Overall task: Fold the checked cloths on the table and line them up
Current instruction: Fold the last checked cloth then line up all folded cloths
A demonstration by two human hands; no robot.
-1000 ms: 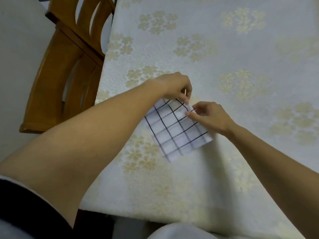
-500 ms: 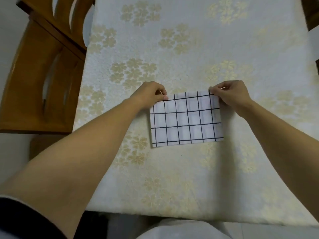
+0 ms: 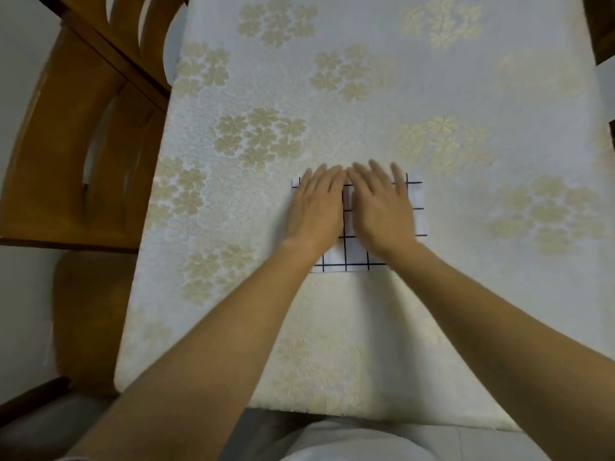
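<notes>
A white cloth with black checks [image 3: 347, 254] lies folded into a flat rectangle in the middle of the table [image 3: 332, 94]. My left hand [image 3: 314, 207] lies flat on its left half, fingers straight and pointing away from me. My right hand [image 3: 381, 207] lies flat on its right half, fingers spread a little and blurred. The two hands sit side by side, almost touching, and hide most of the cloth. Only one checked cloth is in view.
The table wears a pale cover with gold flower patterns. A wooden chair [image 3: 76, 134] stands against the table's left side. Another dark wooden edge [image 3: 602, 31] shows at the far right corner. The table's near edge [image 3: 332, 414] runs just above my lap.
Both hands have let go of the cloth's far corners and now lie flat on top of it, close together. The cloth lies square to the table edge, turned from its slanted position a second ago.
</notes>
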